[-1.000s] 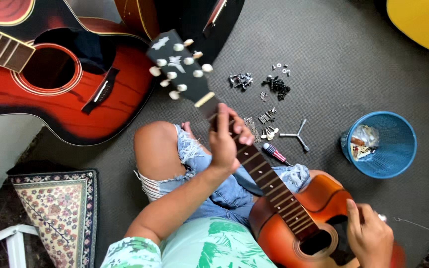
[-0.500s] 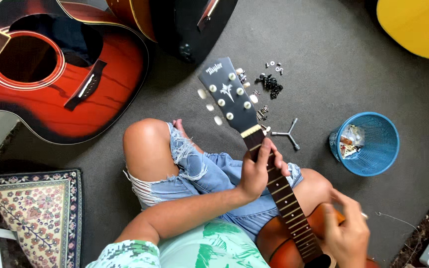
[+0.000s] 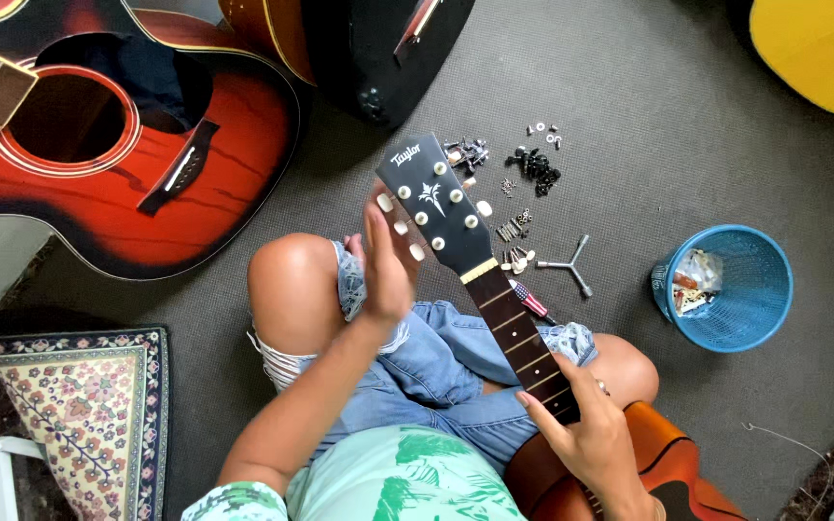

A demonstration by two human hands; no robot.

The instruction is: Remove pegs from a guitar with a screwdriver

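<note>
Grey carpet [image 3: 649, 87] stretches out beneath you where you sit cross-legged, with a red sunburst acoustic guitar [image 3: 98, 145] lying off to your left and a patterned rug [image 3: 79, 405] at the corner. Across your lap rests an orange-bodied guitar [image 3: 668, 463], its neck [image 3: 523, 338] running up to a black headstock [image 3: 436, 203]. A second ago your left hand [image 3: 386, 260] was wrapped around the neck near the nut; now it has slid up and sits flat and unclenched against the left edge of the headstock, fingers by the white tuner buttons [image 3: 400, 228] and gripping nothing that I can make out. Your right hand [image 3: 586, 434] has also come up from the body's edge and now curls around the lower frets, steadying the neck. So your attention has shifted from the fretboard to the tuning machines. Just beyond the headstock, small black and silver hardware parts [image 3: 533, 166] lie scattered on the carpet, with a three-armed wrench [image 3: 571, 262] and a flag-patterned tool handle [image 3: 530, 299] near the neck. A blue basket [image 3: 755, 289] holding scraps stands to your right, well apart from the guitar.
</note>
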